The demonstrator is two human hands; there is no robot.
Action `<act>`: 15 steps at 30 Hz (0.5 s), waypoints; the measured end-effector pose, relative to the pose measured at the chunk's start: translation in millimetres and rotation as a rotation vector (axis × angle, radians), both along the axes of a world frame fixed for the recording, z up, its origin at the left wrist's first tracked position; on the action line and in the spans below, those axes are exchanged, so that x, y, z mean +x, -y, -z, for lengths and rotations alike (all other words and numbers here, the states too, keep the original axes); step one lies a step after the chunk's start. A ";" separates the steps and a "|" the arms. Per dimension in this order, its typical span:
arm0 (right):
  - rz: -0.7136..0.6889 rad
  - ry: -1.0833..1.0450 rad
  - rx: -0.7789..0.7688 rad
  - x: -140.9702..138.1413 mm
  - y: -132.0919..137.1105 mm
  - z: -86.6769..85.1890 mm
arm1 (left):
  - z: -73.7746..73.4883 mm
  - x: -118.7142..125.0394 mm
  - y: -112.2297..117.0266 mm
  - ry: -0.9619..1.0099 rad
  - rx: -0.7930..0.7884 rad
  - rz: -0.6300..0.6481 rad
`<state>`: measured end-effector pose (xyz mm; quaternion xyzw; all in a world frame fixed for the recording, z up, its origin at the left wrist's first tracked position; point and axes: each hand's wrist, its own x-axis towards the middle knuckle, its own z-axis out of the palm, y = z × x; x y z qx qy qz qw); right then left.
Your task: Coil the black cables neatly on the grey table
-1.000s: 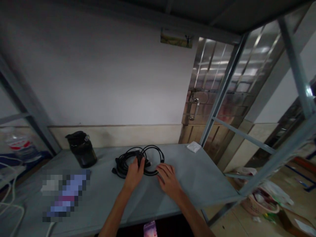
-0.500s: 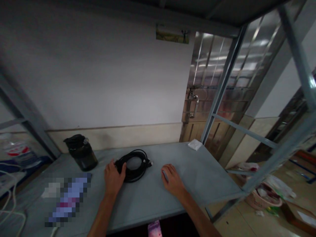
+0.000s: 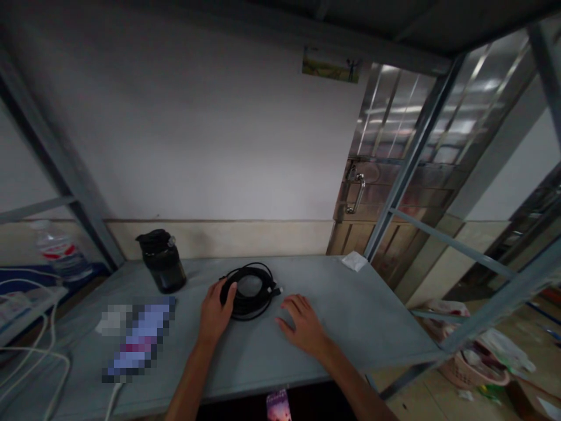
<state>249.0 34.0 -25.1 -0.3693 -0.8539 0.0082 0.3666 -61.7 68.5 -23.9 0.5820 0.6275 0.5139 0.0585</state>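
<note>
A coiled black cable (image 3: 254, 307) lies on the grey desktop, its plug ends pointing right. My left hand (image 3: 215, 311) is at the coil's left edge, thumb on top and the other fingers along the outer side, gripping it. To the right of the coil, my right hand (image 3: 302, 324) hovers low over the desk or rests on it; I cannot tell which. Its thumb is apart from the curved fingers and nothing is between them.
Left of the coil stand a dark lidded bottle (image 3: 163, 262) and a blurred blue item (image 3: 142, 339). White cables (image 3: 55, 327) run along the left side. A crumpled tissue (image 3: 354, 261) lies at the back right corner, beside a metal post (image 3: 407, 169). A phone (image 3: 279, 406) shows below the desk edge.
The view has shifted slightly left. My right hand has come nearer the coil, its thumb spreading away from the fingers. My left hand stays at the coil's left side.
</note>
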 end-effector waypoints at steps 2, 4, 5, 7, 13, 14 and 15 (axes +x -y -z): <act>-0.047 0.016 -0.026 -28.4 0.7 -12.4 | -5.0 0.1 4.1 0.067 -0.021 0.050; -0.052 0.047 -0.058 -60.7 -2.9 -24.3 | -10.0 0.5 8.8 0.128 -0.056 0.106; -0.030 0.072 -0.080 -75.9 -6.1 -29.1 | -12.4 0.8 11.2 0.155 -0.068 0.133; 0.043 0.135 -0.147 -99.8 -14.0 -34.8 | -16.5 1.6 15.7 0.198 -0.081 0.182; 0.078 0.220 -0.334 -93.2 -20.1 -25.8 | -20.7 4.2 21.4 0.297 -0.079 0.204; 0.069 0.227 -0.338 -82.3 -16.4 -22.6 | -20.4 4.7 21.0 0.287 -0.071 0.188; 0.061 0.237 -0.336 -69.9 -11.8 -19.5 | -20.1 5.2 20.4 0.271 -0.064 0.174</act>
